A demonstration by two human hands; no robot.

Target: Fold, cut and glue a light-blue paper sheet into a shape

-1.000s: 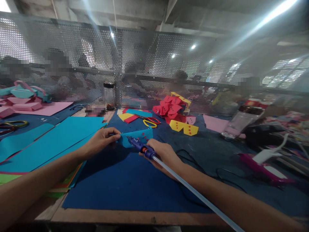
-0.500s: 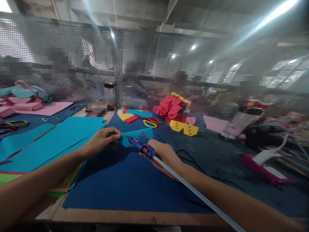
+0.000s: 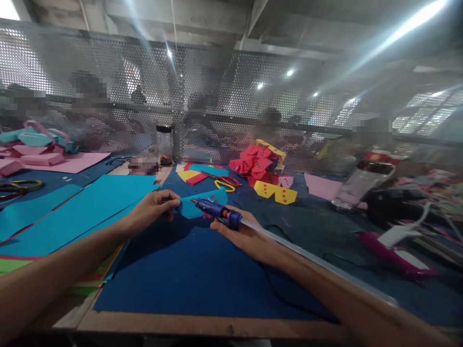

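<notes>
Between thumb and fingers, my left hand point(image 3: 161, 206) pinches the left end of a blue paper piece point(image 3: 188, 208) with red dots on it. My right hand point(image 3: 240, 236) is wrapped round a blue glue gun point(image 3: 216, 210), a long clear glue stick point(image 3: 289, 246) running out of its back over my forearm. The gun's nozzle points left and lies over the blue paper, close to my left fingertips; whether it touches the paper I cannot tell. Scissors with red and yellow handles point(image 3: 226, 183) lie just beyond.
Large blue paper sheets point(image 3: 97, 202) are stacked at left. Red cut pieces point(image 3: 253, 164) are heaped ahead, with a yellow dotted piece point(image 3: 277, 192) in front. A clear bottle point(image 3: 361, 183) and a magenta-and-white device point(image 3: 398, 253) are at right. A jar point(image 3: 165, 147) stands by the perforated screen point(image 3: 224, 101).
My right hand has turned the glue gun flatter and shifted it slightly right, its glue stick swinging up towards my forearm. My left hand keeps its pinch on the blue paper.
</notes>
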